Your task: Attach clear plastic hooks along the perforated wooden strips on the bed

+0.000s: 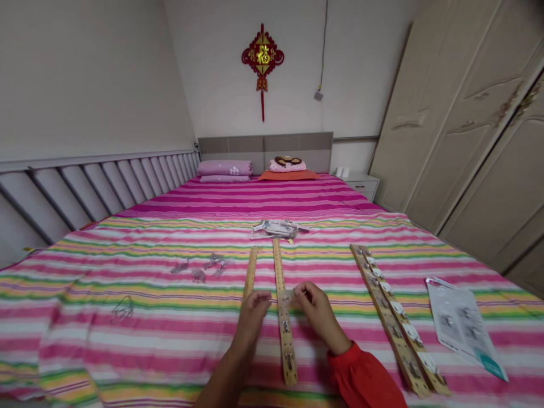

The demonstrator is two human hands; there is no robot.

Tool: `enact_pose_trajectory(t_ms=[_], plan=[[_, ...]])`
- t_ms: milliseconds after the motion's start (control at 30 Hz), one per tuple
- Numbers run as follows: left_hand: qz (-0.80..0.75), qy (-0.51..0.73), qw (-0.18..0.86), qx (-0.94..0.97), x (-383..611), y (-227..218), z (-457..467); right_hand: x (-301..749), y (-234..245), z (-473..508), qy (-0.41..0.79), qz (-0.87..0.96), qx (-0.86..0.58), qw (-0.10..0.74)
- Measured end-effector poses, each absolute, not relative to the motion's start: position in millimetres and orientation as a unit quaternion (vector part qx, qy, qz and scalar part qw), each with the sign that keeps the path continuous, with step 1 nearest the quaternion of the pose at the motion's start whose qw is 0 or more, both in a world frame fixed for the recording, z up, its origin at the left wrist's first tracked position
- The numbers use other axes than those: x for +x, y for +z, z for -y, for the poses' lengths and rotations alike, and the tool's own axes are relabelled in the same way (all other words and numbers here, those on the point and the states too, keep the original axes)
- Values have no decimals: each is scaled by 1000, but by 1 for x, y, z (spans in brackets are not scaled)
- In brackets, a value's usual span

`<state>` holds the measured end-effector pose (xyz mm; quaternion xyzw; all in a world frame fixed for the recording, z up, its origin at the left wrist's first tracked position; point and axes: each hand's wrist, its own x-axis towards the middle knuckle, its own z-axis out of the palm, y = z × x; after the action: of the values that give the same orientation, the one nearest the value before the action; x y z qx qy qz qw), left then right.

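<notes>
A wooden strip with rows of holes (pixel 288 343) lies lengthwise on the bed in front of me, with small metal pieces on its near part. Over its middle is a small clear plastic bag (pixel 286 298) with something shiny in it. My right hand (pixel 317 309) pinches the bag's right edge. Left of the strip is my left hand (pixel 254 309), thumb and fingertips drawn together near the bag; whatever they pinch is too small to make out. A second wooden strip (pixel 251 269) lies beside it, partly behind my left hand.
Small clear bags (pixel 199 275) lie to the left, near a crumpled clear wrapper (pixel 123 309). A plastic pack (pixel 278 228) sits beyond the strips. Rightward are two strips bearing metal pieces (pixel 393 326) and white discs, plus a flat package (pixel 463 323). A railing (pixel 106 181) borders the bed's left.
</notes>
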<state>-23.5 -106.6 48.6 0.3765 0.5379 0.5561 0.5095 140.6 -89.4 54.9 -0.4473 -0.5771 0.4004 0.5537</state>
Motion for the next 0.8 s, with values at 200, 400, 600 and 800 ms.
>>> enact_pose_trajectory(t_ms=[200,400,600,800], plan=[[-507,497,333,620,-35,73,107,139,72,97,303,722,-430,449],[-515,439,405,615,-31,72,106,131,77,98,304,743,-405,438],[-516,517,499,466,-27,67,99,135,59,92,435,549,-439,563],[-519,550,548,358,-15,50,86,131,41,87,516,512,-433,532]])
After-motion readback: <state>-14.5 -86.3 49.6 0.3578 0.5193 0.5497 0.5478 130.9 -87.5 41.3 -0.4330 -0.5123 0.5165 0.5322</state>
